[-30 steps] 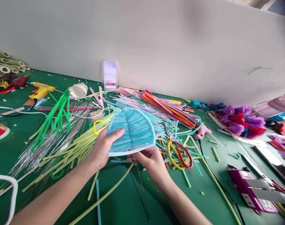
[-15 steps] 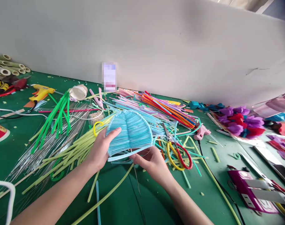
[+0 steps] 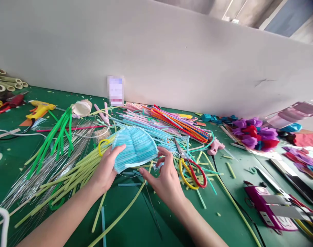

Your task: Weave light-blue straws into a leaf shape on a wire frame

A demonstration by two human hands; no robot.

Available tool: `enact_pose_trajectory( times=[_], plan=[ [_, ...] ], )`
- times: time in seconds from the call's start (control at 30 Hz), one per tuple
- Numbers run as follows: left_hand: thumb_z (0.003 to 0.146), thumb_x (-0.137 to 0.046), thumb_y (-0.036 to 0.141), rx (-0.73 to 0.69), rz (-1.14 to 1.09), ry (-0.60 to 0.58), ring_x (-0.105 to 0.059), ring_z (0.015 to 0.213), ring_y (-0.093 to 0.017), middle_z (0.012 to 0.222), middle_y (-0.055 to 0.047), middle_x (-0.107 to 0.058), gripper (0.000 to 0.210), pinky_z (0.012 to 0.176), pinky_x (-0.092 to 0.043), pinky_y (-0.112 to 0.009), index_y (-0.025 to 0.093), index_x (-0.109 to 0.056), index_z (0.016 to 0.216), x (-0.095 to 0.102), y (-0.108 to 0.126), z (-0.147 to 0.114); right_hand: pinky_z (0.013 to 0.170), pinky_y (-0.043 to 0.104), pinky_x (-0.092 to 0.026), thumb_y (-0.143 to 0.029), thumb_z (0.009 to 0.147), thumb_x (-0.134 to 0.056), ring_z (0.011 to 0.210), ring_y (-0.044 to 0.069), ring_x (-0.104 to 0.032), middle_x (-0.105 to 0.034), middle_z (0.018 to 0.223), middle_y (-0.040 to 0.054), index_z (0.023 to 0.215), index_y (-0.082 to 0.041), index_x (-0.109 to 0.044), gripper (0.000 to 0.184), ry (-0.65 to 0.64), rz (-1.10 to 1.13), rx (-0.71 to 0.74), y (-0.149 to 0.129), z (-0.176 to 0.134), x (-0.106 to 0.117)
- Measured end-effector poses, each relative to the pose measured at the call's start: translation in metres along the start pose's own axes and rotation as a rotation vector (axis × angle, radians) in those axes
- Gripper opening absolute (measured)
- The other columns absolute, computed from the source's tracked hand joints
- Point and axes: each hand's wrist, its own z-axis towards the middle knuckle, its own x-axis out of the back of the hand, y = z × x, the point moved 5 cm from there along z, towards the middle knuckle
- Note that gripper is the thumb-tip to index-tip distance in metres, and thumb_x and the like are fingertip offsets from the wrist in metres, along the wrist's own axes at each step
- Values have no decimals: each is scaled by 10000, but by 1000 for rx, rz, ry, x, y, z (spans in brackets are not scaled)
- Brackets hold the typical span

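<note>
A light blue leaf-shaped panel of pipe cleaners (image 3: 135,145), ribbed on both sides of a middle seam, is held up above the table. My left hand (image 3: 108,168) grips its left edge, thumb across the front and the other fingers hidden behind. Along the panel's bottom runs a paler blue strip. My right hand (image 3: 164,175) is at the lower right corner with thumb and fingers apart; whether a fingertip touches the edge I cannot tell. A thin dark wire (image 3: 152,206) slants down below the panel.
Yellow-green pipe cleaners (image 3: 76,175) and silvery wires lie left. Behind are bundles of coloured pipe cleaners (image 3: 179,123). Red-and-yellow scissors (image 3: 189,168), a pink glue gun (image 3: 215,146) and a purple power strip (image 3: 269,209) are right. A yellow glue gun (image 3: 41,109) lies far left.
My right hand has let go of the panel's lower edge, its fingers now spread at the right corner. The panel has tilted, its right side rising. The camera view has shifted slightly.
</note>
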Motion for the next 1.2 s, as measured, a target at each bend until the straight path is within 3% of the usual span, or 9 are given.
enact_pose_trajectory(
  times=[0.13, 0.3, 0.43, 0.5, 0.67, 1.2],
  plan=[
    [750, -750, 289, -12, 20, -43, -710, 1030, -290, 1087, -59, -768, 391, 835, -594, -350, 228, -691, 1133, -7, 0, -4, 659, 315, -514, -383, 857, -622, 748, 165, -571, -581, 997, 56, 1237, -212, -408, 469, 72, 15, -12, 0, 1, 0],
    [756, -755, 282, -27, 21, -35, -709, 1037, -286, 1120, -67, -760, 480, 870, -587, -368, 234, -651, 1222, -7, -1, -5, 555, 256, -474, -363, 782, -702, 623, 130, -552, -611, 849, -7, 1140, -215, -451, 462, 65, 211, -143, 9, 6, 4],
    [767, -747, 262, -52, -10, -8, -706, 1043, -281, 1136, -66, -753, 475, 849, -599, -367, 239, -643, 1230, -4, 2, -5, 536, 247, -436, -457, 783, -710, 599, 128, -546, -627, 735, 0, 862, -191, -565, 313, -54, 356, -243, 12, 6, 4],
    [762, -744, 239, -58, -20, 16, -712, 1029, -278, 1110, -62, -762, 451, 816, -608, -347, 232, -657, 1205, -2, 3, -5, 561, 252, -449, -495, 829, -654, 628, 140, -580, -644, 719, 20, 795, -175, -608, 325, -146, 516, -285, 12, 5, 0],
    [744, -754, 205, -46, -8, 36, -730, 979, -260, 1076, -35, -770, 417, 744, -618, -292, 267, -680, 1150, 0, 2, -5, 626, 256, -495, -484, 860, -635, 706, 152, -630, -692, 789, 45, 823, -161, -666, 326, -157, 770, -330, 11, 6, 0],
    [762, -755, 289, -55, 101, -102, -698, 1059, -290, 1202, -50, -729, 560, 822, -606, -356, 284, -589, 1296, -3, 2, -4, 668, 258, -496, -476, 851, -660, 716, 154, -648, -707, 760, 37, 840, -163, -702, 316, -92, 770, -343, 11, 7, 3]
  ],
)
